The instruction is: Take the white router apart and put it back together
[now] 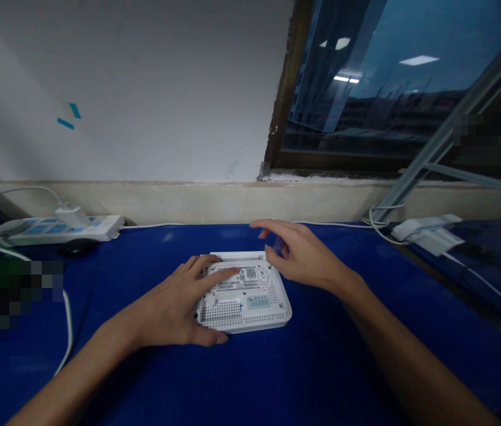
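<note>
Blue counter (321, 367), set against a white wall (144, 89) and a dark window (388, 89). Left hand (179, 307): flat and spread on the router (250, 299), fingers on top, thumb along its near edge. Right hand (297, 254): loosely open at the router's far right corner; contact cannot be told. Router: white, underside up, mid-counter. Power strip (55, 229): far left, by the wall. White adapter (432, 236): far right, cabled.

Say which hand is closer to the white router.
Left. The left hand rests on the router's left side, fingers across its underside; the right hand hovers by its far right corner, contact unclear.
</note>
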The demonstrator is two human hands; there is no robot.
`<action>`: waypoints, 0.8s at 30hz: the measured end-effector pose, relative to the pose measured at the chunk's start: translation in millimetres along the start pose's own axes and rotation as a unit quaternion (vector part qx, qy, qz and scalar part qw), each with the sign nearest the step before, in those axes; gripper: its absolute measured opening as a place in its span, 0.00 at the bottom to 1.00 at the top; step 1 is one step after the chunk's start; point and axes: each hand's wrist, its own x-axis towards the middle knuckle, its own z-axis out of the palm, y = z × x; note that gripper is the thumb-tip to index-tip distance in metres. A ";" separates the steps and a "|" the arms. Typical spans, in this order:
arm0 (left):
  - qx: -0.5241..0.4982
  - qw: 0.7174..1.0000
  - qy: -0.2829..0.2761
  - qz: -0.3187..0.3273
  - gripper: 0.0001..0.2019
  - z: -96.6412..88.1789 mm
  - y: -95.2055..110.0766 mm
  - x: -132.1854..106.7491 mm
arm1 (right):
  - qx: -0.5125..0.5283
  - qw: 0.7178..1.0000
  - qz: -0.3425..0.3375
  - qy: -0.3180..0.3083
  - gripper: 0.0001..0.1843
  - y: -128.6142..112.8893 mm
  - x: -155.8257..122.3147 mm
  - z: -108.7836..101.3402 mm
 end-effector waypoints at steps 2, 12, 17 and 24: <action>-0.005 1.000 0.003 0.003 0.51 0.6 -0.8 -0.4 | -0.001 1.000 0.003 0.000 0.25 0.0 -0.8 1.0; -0.005 1.000 -0.010 -0.004 0.51 0.1 0.2 0.7 | 0.010 1.000 0.005 0.000 0.23 1.2 -2.2 4.6; -0.005 1.000 -0.006 -0.004 0.51 1.2 -1.8 0.5 | 0.011 1.000 -0.009 0.009 0.28 0.7 -3.8 4.4; 0.010 1.000 -0.014 0.002 0.51 0.1 -1.5 0.8 | 0.008 1.000 0.000 0.006 0.26 -0.5 -5.2 5.5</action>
